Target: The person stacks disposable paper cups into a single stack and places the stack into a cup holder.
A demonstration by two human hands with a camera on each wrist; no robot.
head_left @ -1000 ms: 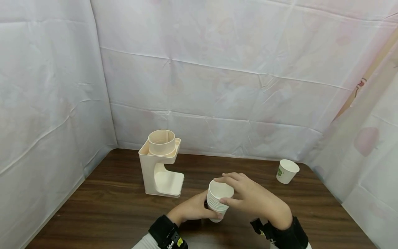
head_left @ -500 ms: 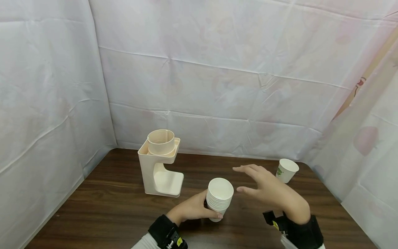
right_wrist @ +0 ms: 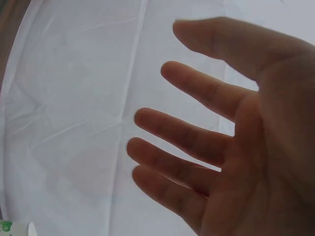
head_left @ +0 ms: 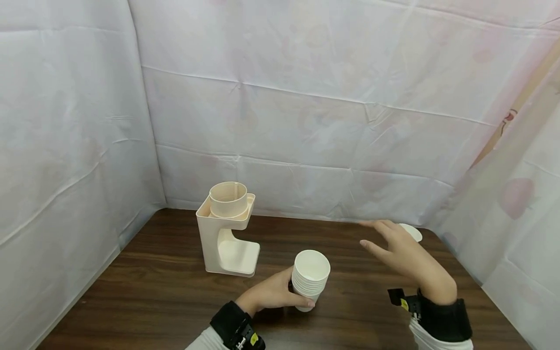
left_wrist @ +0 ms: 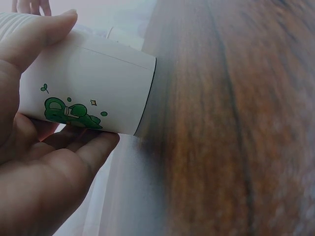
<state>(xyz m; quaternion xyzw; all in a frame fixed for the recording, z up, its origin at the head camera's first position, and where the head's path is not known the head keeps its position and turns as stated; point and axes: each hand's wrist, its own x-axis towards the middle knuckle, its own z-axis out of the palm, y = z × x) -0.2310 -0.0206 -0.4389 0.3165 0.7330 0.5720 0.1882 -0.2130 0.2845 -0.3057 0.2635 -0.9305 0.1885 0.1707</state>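
Stacked paper cups (head_left: 309,279) sit nested one inside another near the front of the wooden table (head_left: 166,272), the top cup empty. The left hand (head_left: 269,294) grips the stack low down, thumb and fingers curled round it. The right hand (head_left: 404,250) hovers with fingers spread apart, holding nothing, just in front of a single cup (head_left: 412,232). Only the left wrist view shows the green print on the stack's outer cup. A cream dispenser stand (head_left: 227,231) stands behind, to the left.
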